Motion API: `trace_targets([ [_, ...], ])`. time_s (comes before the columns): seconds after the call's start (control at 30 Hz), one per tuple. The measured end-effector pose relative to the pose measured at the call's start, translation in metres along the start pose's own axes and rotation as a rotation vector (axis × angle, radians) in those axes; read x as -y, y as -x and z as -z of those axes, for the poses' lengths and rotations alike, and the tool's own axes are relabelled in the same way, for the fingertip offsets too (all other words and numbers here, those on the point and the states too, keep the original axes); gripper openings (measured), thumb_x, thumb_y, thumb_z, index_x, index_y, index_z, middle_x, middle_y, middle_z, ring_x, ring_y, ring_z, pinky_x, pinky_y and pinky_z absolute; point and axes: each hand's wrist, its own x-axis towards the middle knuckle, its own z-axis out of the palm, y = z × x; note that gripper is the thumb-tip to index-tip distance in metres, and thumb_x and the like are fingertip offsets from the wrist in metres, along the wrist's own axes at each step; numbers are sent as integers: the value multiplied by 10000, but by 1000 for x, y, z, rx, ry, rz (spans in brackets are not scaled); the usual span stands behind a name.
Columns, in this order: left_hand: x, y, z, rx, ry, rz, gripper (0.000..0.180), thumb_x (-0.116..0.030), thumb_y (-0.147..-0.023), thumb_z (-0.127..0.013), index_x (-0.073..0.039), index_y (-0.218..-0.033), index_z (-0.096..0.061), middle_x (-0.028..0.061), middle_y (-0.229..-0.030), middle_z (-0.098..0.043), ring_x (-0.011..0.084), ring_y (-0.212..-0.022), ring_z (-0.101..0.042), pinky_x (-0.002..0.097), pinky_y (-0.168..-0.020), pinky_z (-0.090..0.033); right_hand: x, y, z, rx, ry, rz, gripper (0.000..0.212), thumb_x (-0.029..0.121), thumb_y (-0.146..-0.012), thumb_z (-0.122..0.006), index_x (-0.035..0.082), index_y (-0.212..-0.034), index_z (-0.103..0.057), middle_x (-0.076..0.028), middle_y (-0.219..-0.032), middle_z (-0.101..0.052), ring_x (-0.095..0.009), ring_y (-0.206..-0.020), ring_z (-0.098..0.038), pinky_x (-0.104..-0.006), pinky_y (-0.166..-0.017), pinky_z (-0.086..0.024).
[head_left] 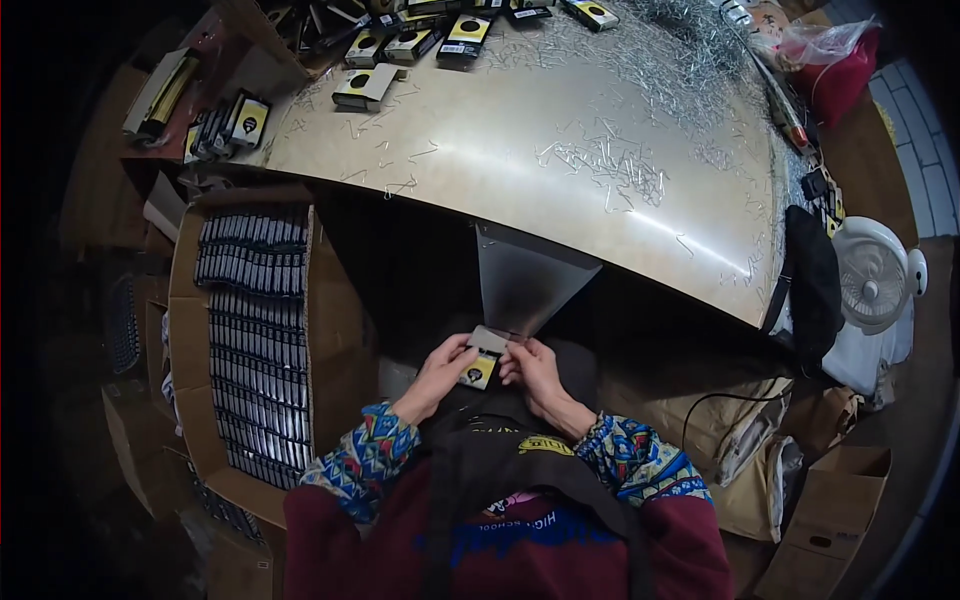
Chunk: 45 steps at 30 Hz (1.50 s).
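Above my lap, my left hand (438, 378) grips a small black and yellow cardboard box (478, 374) by its left side. The box's pale grey end flap (488, 338) stands up at the top. My right hand (536, 372) is closed at the box's upper right edge, thumb and fingers pinched beside the flap. Whether a small piece sits in that pinch is too fine to make out. Thin bent wire pieces (610, 165) lie scattered over the table (470, 135) in front of me.
At the left stands an open carton (335, 330) filled with rows of packed boxes (255, 370). More black and yellow boxes (465, 38) lie along the table's far left. A white fan (870, 275) and a black bag (808, 280) are at the right, with an empty-looking carton (830, 520) below.
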Motion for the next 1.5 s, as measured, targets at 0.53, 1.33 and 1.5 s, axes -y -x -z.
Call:
trace_targets([
  [0.53,-12,-21,-17,124,133,97,214,-186,-947,-588,-56,-1117,-602,9,-964,-638,84,-845,-603,226,-672,-486,281,-50,34,-727,1528,1286,453,273,-968,-511,4,-1331,-477,-284,-1408,-407,-424,-1340,-359,-531,-1097,-287],
  [1.33,-10,-27,-21,140,450,102,167,-147,-952,-590,-64,-1098,-588,27,-1006,-651,136,-897,-644,292,-755,-540,284,-45,19,-212,1292,1316,365,237,-984,-506,19,-1275,-539,-186,-1298,-565,-372,-1307,-438,-500,-1105,-323],
  [1.5,-3,-26,-19,130,402,100,174,-130,-963,-555,-78,-1129,-564,41,-1060,-648,172,-960,-648,364,-799,-559,277,-39,22,-201,1422,1399,305,199,-930,-574,43,-1191,-596,-136,-1210,-617,-349,-1177,-519,-461,-1002,-404],
])
